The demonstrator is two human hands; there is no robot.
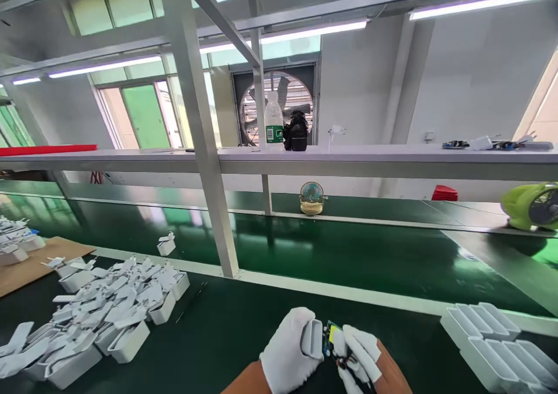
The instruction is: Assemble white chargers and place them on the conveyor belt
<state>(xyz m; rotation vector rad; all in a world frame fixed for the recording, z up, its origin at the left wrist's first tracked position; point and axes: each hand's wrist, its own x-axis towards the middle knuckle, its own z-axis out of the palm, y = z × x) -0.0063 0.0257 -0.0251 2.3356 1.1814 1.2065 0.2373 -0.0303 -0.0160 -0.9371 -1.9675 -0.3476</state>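
At the near edge of the dark green bench, my left hand [285, 350], in a white glove, is closed around a small white plastic housing [312, 339]. Its open end faces right. My right hand [360, 353], also white-gloved with some fingertips bare, pinches a small circuit board [330, 337] that has a yellow part on it. The board is right at the mouth of the housing; whether it is partly inside I cannot tell. Dark wire shows below the right fingers. Left of my hands lies a large heap of white plastic housings and plug parts [117, 301].
White housings [492, 347] stand in rows at the right. A green conveyor belt [349, 249] runs behind the bench, carrying a single white part [166, 244]. A grey post [213, 208] and a shelf [370, 156] stand ahead. A small fan [311, 197] sits beyond the belt.
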